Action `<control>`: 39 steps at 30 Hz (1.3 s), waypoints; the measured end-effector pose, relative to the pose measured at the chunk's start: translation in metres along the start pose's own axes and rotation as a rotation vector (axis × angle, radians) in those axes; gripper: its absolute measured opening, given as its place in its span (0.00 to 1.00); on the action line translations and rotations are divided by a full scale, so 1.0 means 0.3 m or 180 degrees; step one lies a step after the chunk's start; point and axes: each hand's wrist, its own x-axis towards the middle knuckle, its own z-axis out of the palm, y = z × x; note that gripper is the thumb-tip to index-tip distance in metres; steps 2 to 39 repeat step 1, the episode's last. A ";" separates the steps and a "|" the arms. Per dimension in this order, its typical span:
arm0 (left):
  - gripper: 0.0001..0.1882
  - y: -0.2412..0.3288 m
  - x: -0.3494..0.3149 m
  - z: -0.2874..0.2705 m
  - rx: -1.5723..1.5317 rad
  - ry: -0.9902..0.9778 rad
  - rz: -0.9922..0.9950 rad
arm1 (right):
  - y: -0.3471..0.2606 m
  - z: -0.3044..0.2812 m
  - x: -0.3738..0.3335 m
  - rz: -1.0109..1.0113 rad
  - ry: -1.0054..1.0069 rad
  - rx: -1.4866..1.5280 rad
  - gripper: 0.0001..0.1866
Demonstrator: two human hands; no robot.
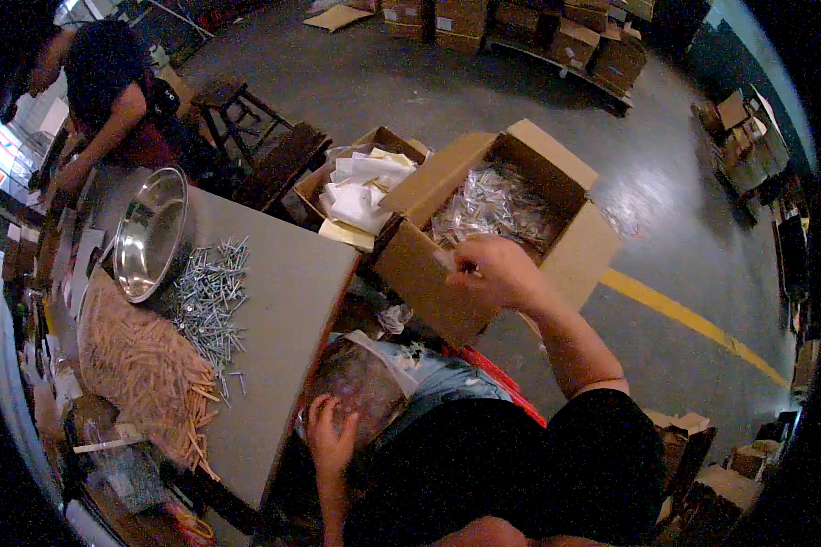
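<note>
My right hand (497,269) is closed in a pinch over the near side of an open cardboard box (442,292). A small clear plastic bag (446,261) shows pale at its fingertips. Inside the box lie many small clear packets (493,205) with thin pieces in them. My left hand (331,433) rests with fingers apart on a larger clear plastic bag (360,374) in my lap, beside the table edge; what that bag contains is hard to make out.
On the grey table (287,264) lie a pile of screws (212,296), a heap of tan wooden-looking pegs (146,365) and a tilted steel bowl (150,237). A second carton (319,187) holds white and yellow papers. A person (109,91) stands far left near a stool (237,109).
</note>
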 end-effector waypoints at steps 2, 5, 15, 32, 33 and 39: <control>0.21 -0.021 0.005 0.015 0.0124 -0.0082 0.0016 | 0.020 -0.023 0.015 0.0583 -0.0323 0.0026 0.15; 0.21 -0.021 0.005 0.015 0.0124 -0.0082 0.0016 | 0.020 -0.023 0.015 0.0583 -0.0323 0.0026 0.15; 0.21 -0.021 0.005 0.015 0.0124 -0.0082 0.0016 | 0.020 -0.023 0.015 0.0583 -0.0323 0.0026 0.15; 0.21 -0.021 0.005 0.015 0.0124 -0.0082 0.0016 | 0.020 -0.023 0.015 0.0583 -0.0323 0.0026 0.15; 0.21 -0.021 0.005 0.015 0.0124 -0.0082 0.0016 | 0.020 -0.023 0.015 0.0583 -0.0323 0.0026 0.15; 0.21 -0.021 0.005 0.015 0.0124 -0.0082 0.0016 | 0.020 -0.023 0.015 0.0583 -0.0323 0.0026 0.15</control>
